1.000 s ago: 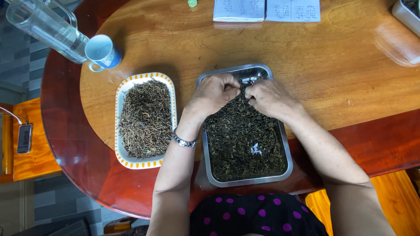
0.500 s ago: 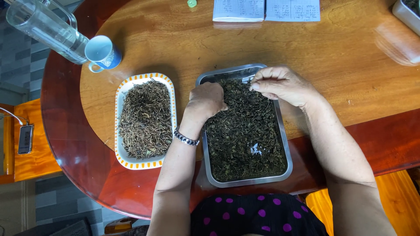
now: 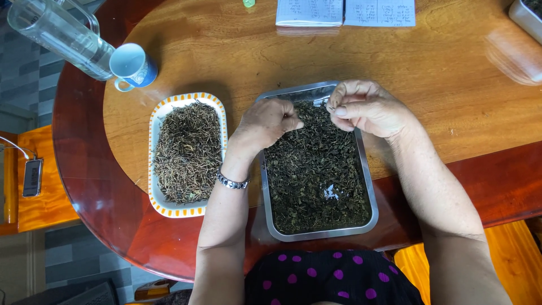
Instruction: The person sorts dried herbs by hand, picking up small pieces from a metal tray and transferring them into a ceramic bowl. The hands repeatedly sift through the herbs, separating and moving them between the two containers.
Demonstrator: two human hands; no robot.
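A metal tray [image 3: 370,199] full of dark dried leaves [image 3: 316,175] lies in front of me on the wooden table. My left hand [image 3: 266,123] hovers over the tray's upper left part, fingers curled and pinching some leaves. Above the tray's far right corner, my right hand [image 3: 364,106] pinches a small bit of leaf between thumb and fingers. To the left stands a white dish with an orange patterned rim [image 3: 153,148], holding brown dried stems [image 3: 187,151].
A blue and white mug [image 3: 133,66] and a clear glass jug [image 3: 56,35] stand at the far left. Open notebook pages [image 3: 344,12] lie at the far edge. A container corner [image 3: 526,16] shows top right. A phone [image 3: 31,177] rests on an orange stool.
My left hand has moved away from the right one, dipped toward the dish side, then come back over the tray. My right hand has shifted to the tray's far right corner.
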